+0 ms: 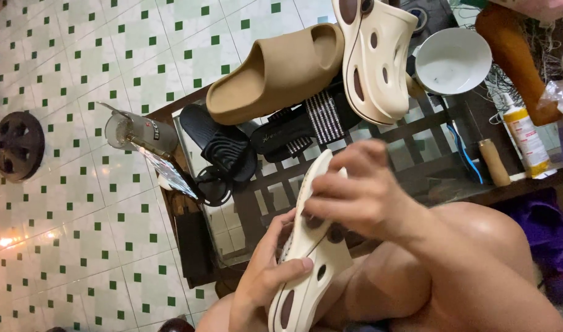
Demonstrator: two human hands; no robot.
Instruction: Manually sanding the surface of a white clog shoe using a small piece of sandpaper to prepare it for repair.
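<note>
From the head camera, both hands are closed on a cream clog (309, 246) held low in the picture, above the person's bare knees. The left hand (266, 276) wraps the lower half of the shoe, thumb pressed flat on its upper face and fingers curled round the far side. The right hand (361, 197) comes over the top, its fingers curled down onto the upper face and hiding the holes there; how tightly they press I cannot tell.

The clog looks like moulded foam: I judge it light, springy rather than stiff, matt enough not to slip, and in no way fragile. The thick side rim and the oval vent holes offer the surest hold, which is about where the hands sit now.

Just beyond the right hand lies a dark slatted tabletop (417, 132) with a glass panel. On it, further from the hands, rest a matching cream clog (377, 58), a tan slide sandal (275, 74), a black slipper (223, 144) and a black strappy sandal (306, 126). A white bowl (453, 61) sits out past the right hand, and a clear bottle (140, 132) lies out past the left, over the green-and-white tiled floor (78, 67)
</note>
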